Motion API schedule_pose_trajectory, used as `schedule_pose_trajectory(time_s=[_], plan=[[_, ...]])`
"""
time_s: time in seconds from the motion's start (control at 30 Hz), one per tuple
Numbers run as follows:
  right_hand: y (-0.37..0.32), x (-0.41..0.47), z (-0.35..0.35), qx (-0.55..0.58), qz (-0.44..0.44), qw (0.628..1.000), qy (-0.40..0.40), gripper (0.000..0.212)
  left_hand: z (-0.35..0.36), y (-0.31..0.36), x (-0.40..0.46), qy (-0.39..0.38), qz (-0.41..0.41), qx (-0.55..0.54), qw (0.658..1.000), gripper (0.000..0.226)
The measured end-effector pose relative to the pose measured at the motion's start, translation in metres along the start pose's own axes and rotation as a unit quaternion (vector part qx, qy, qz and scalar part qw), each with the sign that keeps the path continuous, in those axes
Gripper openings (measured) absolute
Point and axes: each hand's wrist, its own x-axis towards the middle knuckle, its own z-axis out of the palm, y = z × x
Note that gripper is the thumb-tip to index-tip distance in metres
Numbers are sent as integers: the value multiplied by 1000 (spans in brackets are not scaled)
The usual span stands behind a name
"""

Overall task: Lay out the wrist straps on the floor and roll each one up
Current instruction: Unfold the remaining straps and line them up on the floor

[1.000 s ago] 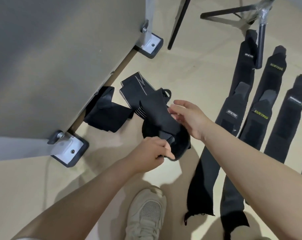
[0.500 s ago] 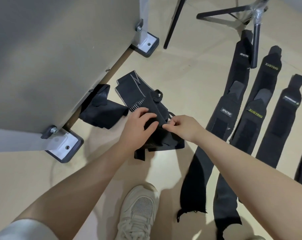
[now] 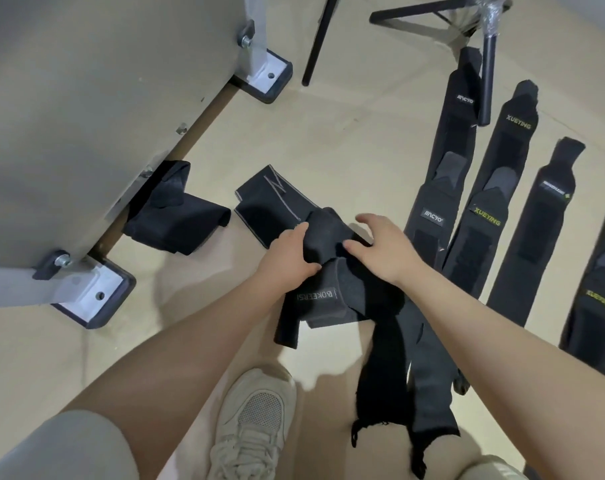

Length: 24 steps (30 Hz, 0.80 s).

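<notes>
Left hand curled around the bunched upper end of a black wrist strap near the middle of the floor, fingers clamped on the fabric. Right hand just beside it on the same strap, thumb pressed to the cloth, fingers spread apart and mostly straight, not wrapped round anything. Label reading BOKEERSI on the strap's flat part, below the left hand; a loose tail hanging down toward the near edge of the floor. Under and behind the hands, a folded black strap with grey stitching. Farther left, another crumpled black strap half tucked under a grey panel standing on bolted feet. Toward the right edge of the floor, laid-out straps in a row, side by side, lengthwise, with JINCYO and XUEYING labels. Black stand legs at the far right corner, one resting on the end of a laid-out strap. Cream sneaker at the near edge, below the hands.
</notes>
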Motion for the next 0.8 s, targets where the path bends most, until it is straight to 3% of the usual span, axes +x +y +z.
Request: schedule_pose_trajectory(time_s=[0.1,0.2,0.27,0.4,0.57,0.63,0.7,0.8], plan=[[-16,11,10,47,-12,998,-34,59,0,-5,3,20,21,-20,999,79],[-21,13,7,61,-34,998,-3,28,2,-10,-4,42,74,-21,996,78],[-20,5,-4,161,-56,985,19,5,3,-9,-8,69,71,-53,994,81],[-8,-17,-33,297,-63,948,91,22,-1,-6,3,83,-2,-121,989,63],[13,-22,-50,496,-2,867,42,10,-1,8,14,35,-9,-50,998,48],[18,-21,-47,480,17,876,40,11,0,10,14,2,-14,-23,1000,27],[23,-20,-44,432,25,900,44,15,-6,10,11,24,-19,15,999,17],[29,-20,-42,429,42,901,55,15,-32,9,8,170,-30,9,985,22]])
